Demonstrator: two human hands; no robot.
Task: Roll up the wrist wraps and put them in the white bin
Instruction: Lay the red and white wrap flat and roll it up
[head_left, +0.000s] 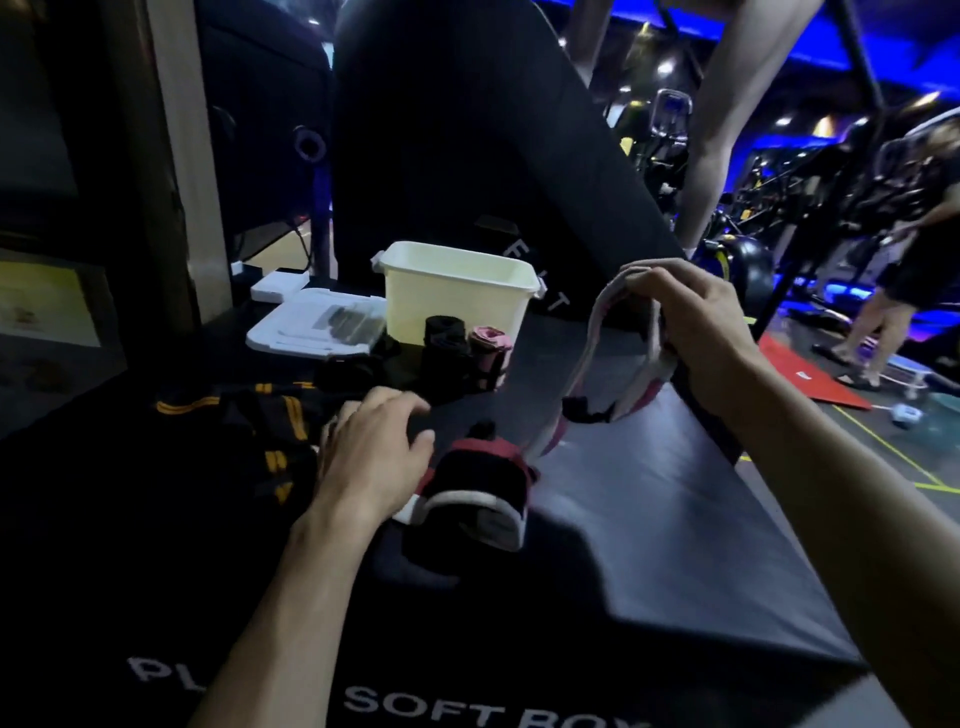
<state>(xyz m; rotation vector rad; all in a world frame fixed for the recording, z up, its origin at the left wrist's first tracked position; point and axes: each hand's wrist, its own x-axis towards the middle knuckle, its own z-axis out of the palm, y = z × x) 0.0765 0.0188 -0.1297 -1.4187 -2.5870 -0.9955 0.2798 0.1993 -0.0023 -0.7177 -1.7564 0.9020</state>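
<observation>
My right hand (696, 312) grips the upper end of a pink-and-white wrist wrap (602, 348) and holds it up above the black soft box (649, 519). The strap hangs down in a loop to its black-and-red end (478, 483), which lies on the box. My left hand (374, 447) rests with spread fingers on the box just left of that end, touching a pile of black wraps with yellow stripes (260, 426). The white bin (457, 291) stands at the far side. In front of it stand rolled wraps, two black (444, 343) and one pink (488, 348).
The bin's white lid (317, 325) lies flat to its left. A large black pad leans up behind the bin. The box's right edge drops to the gym floor, where a red mat (810, 374) lies and people stand among machines.
</observation>
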